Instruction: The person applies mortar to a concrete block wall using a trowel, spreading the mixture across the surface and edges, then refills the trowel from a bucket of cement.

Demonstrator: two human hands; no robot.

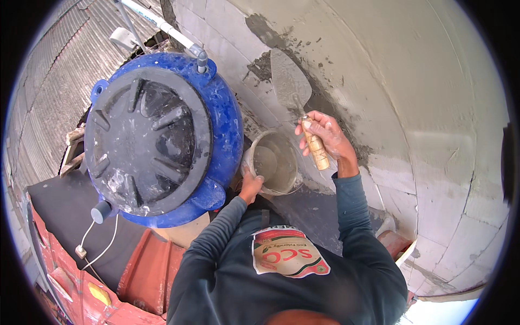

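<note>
Blue water tank [230, 124]: corrugated roofing [59, 92] at left; at right, left hand [250, 186] clasps mortar bucket [285, 158], right hand [331, 137] grips trowel [291, 81].

A dark shirt [216, 287] with long blue-grey sleeves [351, 203] — a white-edged, red-and-tan printed panel [287, 253] on it — left hand [251, 185] and right hand [330, 136] both gloveless.

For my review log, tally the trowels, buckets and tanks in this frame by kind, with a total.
Metal-bladed trowel with wooden handle, in the right hand: 1
Round grey bucket, in the left hand: 1
Round blue tank with black ribbed lid: 1
Total: 3
</note>
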